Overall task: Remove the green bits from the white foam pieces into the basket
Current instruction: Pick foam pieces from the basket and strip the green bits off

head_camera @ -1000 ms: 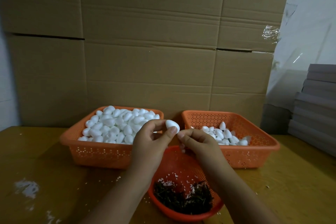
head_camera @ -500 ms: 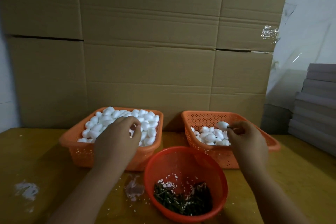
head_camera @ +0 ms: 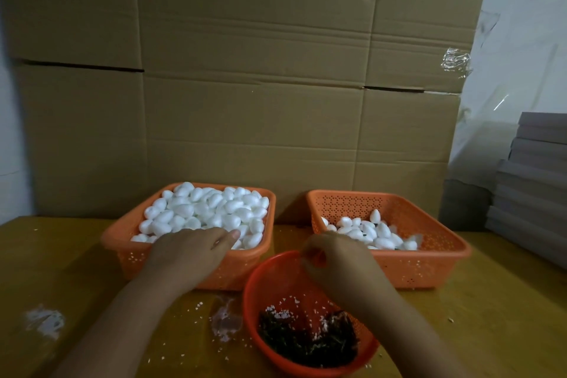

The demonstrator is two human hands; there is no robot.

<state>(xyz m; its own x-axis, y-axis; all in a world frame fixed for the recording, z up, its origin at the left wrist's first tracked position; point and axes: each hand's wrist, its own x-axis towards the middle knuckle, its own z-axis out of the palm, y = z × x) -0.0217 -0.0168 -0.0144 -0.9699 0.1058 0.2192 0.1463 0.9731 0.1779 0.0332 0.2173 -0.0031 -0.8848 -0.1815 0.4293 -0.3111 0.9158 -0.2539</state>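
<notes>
The left hand (head_camera: 190, 255) lies with loose fingers on the white foam pieces (head_camera: 208, 212) heaped beneath it. The right hand (head_camera: 334, 258) hangs curled above the round basket (head_camera: 260, 279); its contents cannot be told. The foam looks light and crumbly, best pinched gently at the sides.
</notes>
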